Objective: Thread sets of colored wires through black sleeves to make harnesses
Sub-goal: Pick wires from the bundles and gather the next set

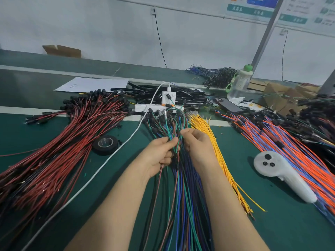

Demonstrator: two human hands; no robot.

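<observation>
Over the green table mat [272,223], my left hand [161,153] curls round a few thin green, blue and brown wires [183,196]. My right hand [197,144] pinches their tops, touching my left. The long bunch lies between my arms. Black sleeve tubes [163,93] lie far back, behind the white power strip [145,107].

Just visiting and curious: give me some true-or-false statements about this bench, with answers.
1. Both the left hand and right hand hold wires of the green and blue bundle. True.
2. Yellow wires lie beside the right hand. True.
3. The tape is right of the yellow wires. False: the black tape roll lies left of both hands, near the red wires.
4. The left hand holds a controller. False: the white controller rests on the table.
</observation>
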